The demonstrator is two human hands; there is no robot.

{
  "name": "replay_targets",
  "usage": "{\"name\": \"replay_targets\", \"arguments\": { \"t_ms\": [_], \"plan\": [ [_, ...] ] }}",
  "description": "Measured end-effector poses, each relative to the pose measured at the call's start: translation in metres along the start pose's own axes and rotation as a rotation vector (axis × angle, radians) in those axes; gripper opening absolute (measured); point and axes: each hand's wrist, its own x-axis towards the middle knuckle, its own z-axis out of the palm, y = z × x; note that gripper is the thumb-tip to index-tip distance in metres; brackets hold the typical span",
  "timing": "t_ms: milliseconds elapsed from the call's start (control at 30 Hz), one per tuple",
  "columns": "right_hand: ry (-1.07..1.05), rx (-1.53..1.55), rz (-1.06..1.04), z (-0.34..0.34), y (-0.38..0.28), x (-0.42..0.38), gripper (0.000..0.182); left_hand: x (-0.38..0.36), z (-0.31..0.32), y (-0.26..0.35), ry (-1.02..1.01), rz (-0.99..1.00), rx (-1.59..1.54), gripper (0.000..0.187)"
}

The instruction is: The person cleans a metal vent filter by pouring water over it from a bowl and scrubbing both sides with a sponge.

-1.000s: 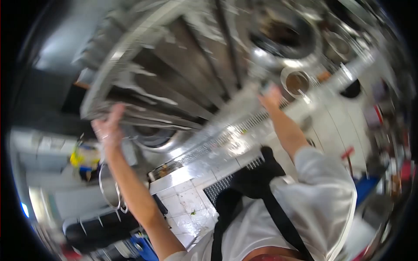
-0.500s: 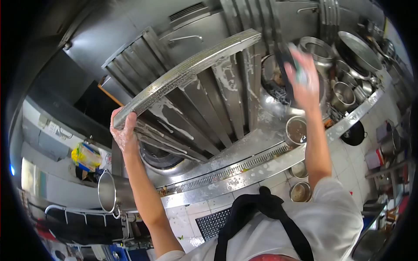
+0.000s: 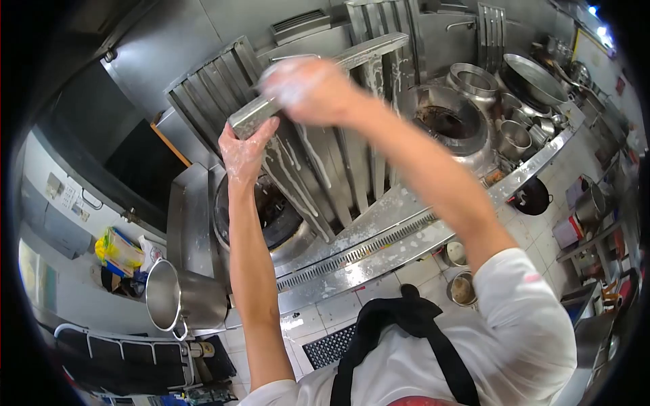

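Left hand (image 3: 242, 150) pinching a foamy panel (image 3: 338, 170) by its corner.
Above right of that grip, right hand (image 3: 308, 89) is blurred; I cannot tell its hold.

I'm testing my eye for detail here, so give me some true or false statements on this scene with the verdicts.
1. The left hand grips the slatted metal panel. True.
2. Both hands are at the panel's lower end. False: the left hand and the right hand are at its upper edge.
3. White streaks mark the panel. True.
4. The person's clothing is all white. False: the straps are black.
5. A large metal pot appears left of the left forearm. True.
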Motion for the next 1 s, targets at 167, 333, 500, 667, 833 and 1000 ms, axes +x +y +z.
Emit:
{"name": "replay_targets", "arguments": {
  "t_ms": [167,333,500,667,833,1000],
  "plan": [
    [-0.060,0.252,-0.017,-0.007,0.034,-0.014,0.025,-0.001,-0.014,0.004,-0.090,0.112,-0.005,0.041],
    [-0.298,-0.216,0.485,-0.039,0.089,-0.051,0.032,0.000,0.000,0.005,-0.197,0.015,0.049,0.040],
    [-0.077,0.128,0.140,-0.017,-0.037,0.021,0.026,0.013,0.007,-0.012,-0.214,0.213,0.031,0.054],
    [-0.058,-0.228,0.610,-0.035,0.128,-0.064,0.022,0.007,0.015,0.000,-0.253,0.047,0.017,0.044],
    [0.294,-0.046,0.259,-0.013,0.015,-0.026,0.010,0.009,0.027,-0.004,-0.240,0.050,-0.018,0.042],
    [0.167,-0.089,0.591,-0.040,0.149,-0.083,0.013,0.004,0.029,-0.010,-0.201,0.037,-0.026,0.043]
  ]
}}
